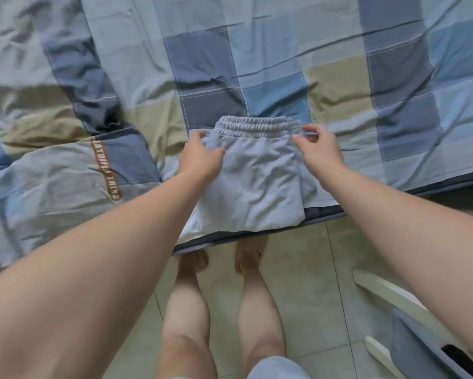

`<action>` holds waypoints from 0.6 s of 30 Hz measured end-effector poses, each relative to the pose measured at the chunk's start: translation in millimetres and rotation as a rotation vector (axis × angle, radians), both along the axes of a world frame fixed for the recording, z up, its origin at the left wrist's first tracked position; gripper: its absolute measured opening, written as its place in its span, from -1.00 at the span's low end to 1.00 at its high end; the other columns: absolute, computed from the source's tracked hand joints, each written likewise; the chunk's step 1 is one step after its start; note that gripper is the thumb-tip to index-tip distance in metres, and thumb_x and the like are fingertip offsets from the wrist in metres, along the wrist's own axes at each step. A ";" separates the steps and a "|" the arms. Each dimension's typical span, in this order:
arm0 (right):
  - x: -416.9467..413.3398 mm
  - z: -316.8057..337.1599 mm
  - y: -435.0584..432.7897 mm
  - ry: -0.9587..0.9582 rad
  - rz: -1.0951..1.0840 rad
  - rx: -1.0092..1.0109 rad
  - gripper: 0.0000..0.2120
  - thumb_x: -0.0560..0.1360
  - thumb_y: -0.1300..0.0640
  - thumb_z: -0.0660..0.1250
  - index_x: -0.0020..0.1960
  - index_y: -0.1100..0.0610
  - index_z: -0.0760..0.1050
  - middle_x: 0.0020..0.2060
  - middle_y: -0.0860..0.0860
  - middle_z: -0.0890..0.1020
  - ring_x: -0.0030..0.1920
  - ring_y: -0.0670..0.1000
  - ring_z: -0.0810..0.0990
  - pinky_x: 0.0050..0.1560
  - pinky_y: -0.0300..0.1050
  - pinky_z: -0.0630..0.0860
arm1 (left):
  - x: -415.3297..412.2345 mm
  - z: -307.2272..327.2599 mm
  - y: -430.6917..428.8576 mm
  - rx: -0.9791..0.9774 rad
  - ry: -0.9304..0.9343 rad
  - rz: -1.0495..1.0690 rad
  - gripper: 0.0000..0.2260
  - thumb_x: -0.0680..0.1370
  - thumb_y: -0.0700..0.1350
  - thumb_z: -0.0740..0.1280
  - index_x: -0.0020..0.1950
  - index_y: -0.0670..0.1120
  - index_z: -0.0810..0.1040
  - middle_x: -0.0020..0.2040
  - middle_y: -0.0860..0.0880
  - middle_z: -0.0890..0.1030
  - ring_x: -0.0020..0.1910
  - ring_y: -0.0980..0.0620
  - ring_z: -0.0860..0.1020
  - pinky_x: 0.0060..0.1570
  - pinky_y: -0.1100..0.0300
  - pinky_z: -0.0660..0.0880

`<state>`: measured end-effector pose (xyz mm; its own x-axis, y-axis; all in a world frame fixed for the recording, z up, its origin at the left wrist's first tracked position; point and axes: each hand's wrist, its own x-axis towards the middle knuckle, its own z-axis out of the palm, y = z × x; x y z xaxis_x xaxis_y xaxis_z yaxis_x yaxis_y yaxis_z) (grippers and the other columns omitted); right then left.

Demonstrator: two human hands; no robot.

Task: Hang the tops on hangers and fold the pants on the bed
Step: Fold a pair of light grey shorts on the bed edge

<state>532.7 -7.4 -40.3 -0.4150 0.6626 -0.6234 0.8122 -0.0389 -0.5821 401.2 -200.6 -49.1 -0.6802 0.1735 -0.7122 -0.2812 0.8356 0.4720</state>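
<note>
Left hand (202, 157) | right hand (318, 151) | apparently pinching folded pants (254, 187) | bed (366, 165) edge

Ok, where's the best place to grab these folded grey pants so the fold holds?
Probably at the two side edges just under the elastic waistband, one hand from each side, where the left hand and right hand now pinch. The folded pants lie flat in stacked layers, so pinching through both sides should keep them together.
</note>
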 end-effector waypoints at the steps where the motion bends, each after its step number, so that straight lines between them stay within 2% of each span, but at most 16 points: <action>1: 3.0 -4.0 -1.4 0.001 -0.017 0.002 -0.60 0.58 0.00 0.37 0.37 0.09 0.45 0.16 0.02 0.55 0.09 -0.04 0.53 0.13 -0.13 0.43 | 3.4 -5.0 -4.2 -0.037 -0.015 0.001 -0.45 0.53 0.02 0.39 0.49 -0.01 0.32 0.41 -0.06 0.47 0.32 -0.14 0.48 0.30 -0.06 0.45; 4: 26.1 -19.0 -10.4 -0.067 -0.023 0.043 -0.54 0.58 0.00 0.35 0.44 0.05 0.36 0.36 0.03 0.45 0.31 0.03 0.44 0.24 -0.07 0.38 | 20.6 -17.9 -21.0 -0.138 -0.059 0.035 -0.33 0.51 0.07 0.43 0.54 0.00 0.22 0.50 -0.07 0.34 0.43 -0.17 0.36 0.36 -0.14 0.38; 7: 52.9 -36.0 -20.2 -0.167 -0.047 0.069 -0.33 0.55 -0.09 0.38 0.54 0.04 0.19 0.49 0.07 0.30 0.47 0.11 0.29 0.43 0.12 0.30 | 35.0 -32.1 -34.3 -0.159 -0.047 0.088 -0.22 0.49 0.11 0.47 0.57 -0.05 0.16 0.53 -0.10 0.27 0.47 -0.17 0.30 0.39 -0.11 0.34; 9: 66.2 -48.5 -25.3 -0.176 -0.120 -0.036 -0.17 0.52 -0.15 0.41 0.61 0.05 0.05 0.53 0.10 0.22 0.51 0.13 0.25 0.48 0.16 0.27 | 40.6 -41.9 -37.8 -0.154 -0.053 0.113 -0.14 0.45 0.17 0.49 0.58 -0.07 0.12 0.54 -0.12 0.25 0.49 -0.16 0.29 0.40 -0.09 0.30; 11: 73.5 -62.5 -29.6 -0.144 -0.181 -0.156 -0.05 0.47 -0.21 0.44 0.63 0.07 -0.03 0.54 0.10 0.24 0.50 0.13 0.30 0.47 0.19 0.32 | 42.4 -52.1 -39.0 -0.161 -0.033 0.114 -0.08 0.40 0.25 0.50 0.57 -0.09 0.13 0.52 -0.12 0.26 0.46 -0.15 0.33 0.35 -0.06 0.32; 14: 75.7 -80.9 -32.7 -0.116 -0.198 -0.185 -0.03 0.38 -0.29 0.49 0.58 0.10 0.11 0.44 0.06 0.41 0.39 0.10 0.46 0.37 0.16 0.45 | 40.1 -65.8 -37.8 -0.112 -0.035 0.164 -0.08 0.36 0.33 0.49 0.50 -0.08 0.18 0.40 -0.04 0.38 0.27 -0.08 0.45 0.12 0.05 0.38; 16: 72.8 -88.6 -35.7 -0.073 -0.220 -0.215 -0.11 0.36 -0.28 0.52 0.48 0.09 0.23 0.23 -0.05 0.53 0.18 -0.02 0.58 0.12 -0.04 0.57 | 37.5 -72.4 -36.0 -0.064 -0.058 0.188 -0.15 0.37 0.33 0.48 0.45 -0.05 0.19 0.21 0.04 0.42 0.09 -0.01 0.44 0.02 0.09 0.35; 18: 68.8 -92.2 -41.9 -0.049 -0.173 -0.217 -0.22 0.35 -0.24 0.55 0.37 0.07 0.28 0.05 -0.18 0.51 -0.01 -0.20 0.54 -0.11 -0.27 0.47 | 36.5 -75.7 -37.0 -0.031 -0.063 0.190 -0.23 0.37 0.33 0.48 0.37 -0.03 0.24 0.14 0.07 0.44 0.05 -0.01 0.45 0.01 0.08 0.39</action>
<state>601.5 -49.3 -132.5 -0.2728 0.5702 -0.7749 0.8097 -0.2989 -0.5051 437.7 -237.6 -124.8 -0.6522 0.0232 -0.7577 -0.4638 0.7784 0.4231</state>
